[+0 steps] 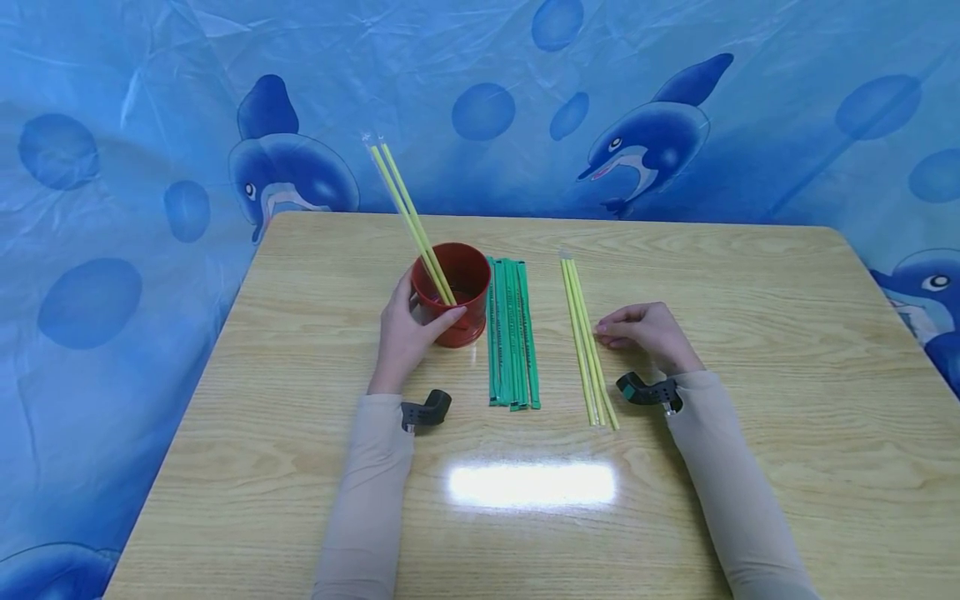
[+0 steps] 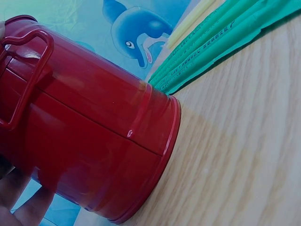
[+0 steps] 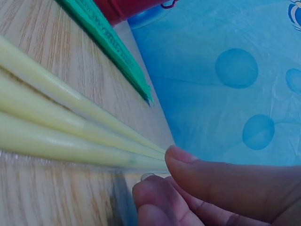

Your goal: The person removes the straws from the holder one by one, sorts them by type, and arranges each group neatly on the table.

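Observation:
My left hand [image 1: 407, 329] grips a red metal cup [image 1: 471, 321] with a wire-like side handle, the thumb near the rim and the fingers round the far side. Two yellow straws [image 1: 408, 212] in clear wrappers lean out of it toward the back left. Three more wrapped yellow straws [image 1: 581, 333] lie side by side on the table. At the right edge of these, my right hand [image 1: 651, 333] pinches the outermost straw between thumb and curled forefinger. Between cup and straws lies a row of green printed paper-wrapped sticks [image 1: 512, 333].
Everything stands on a light wood-grain table [image 1: 765, 333]. Behind its far edge hangs a blue sheet [image 1: 420, 75] with printed dolphins. A small black wrist camera sits on each sleeve, the right one [image 1: 645, 390] close to the yellow straws.

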`<state>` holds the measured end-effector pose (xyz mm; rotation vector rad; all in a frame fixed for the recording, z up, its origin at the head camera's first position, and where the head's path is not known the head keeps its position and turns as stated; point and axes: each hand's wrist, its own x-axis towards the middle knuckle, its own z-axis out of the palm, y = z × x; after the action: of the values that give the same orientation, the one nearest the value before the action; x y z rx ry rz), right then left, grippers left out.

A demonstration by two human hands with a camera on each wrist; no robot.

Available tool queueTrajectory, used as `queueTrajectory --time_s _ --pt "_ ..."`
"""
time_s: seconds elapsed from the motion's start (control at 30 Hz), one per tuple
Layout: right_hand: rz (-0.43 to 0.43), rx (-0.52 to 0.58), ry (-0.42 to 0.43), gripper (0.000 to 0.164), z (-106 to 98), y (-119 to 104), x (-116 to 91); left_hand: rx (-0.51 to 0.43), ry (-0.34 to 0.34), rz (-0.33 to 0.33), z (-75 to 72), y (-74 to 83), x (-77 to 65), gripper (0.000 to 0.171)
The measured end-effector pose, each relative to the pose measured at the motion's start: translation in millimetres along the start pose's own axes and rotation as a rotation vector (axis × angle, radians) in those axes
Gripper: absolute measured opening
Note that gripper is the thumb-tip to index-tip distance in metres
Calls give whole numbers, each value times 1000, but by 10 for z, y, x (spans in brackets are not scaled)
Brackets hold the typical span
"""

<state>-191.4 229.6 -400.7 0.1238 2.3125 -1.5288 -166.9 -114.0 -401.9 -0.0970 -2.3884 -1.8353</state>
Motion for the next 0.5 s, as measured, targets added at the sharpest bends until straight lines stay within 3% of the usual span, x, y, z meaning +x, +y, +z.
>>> queueTrajectory --time_s 0.23,0.5 --pt "-33 9 33 36 21 -51 -35 -13 1 -3 11 14 -5 83" --pt "-67 5 4 36 152 -252 -102 -23 2 15 0 11 -5 82"
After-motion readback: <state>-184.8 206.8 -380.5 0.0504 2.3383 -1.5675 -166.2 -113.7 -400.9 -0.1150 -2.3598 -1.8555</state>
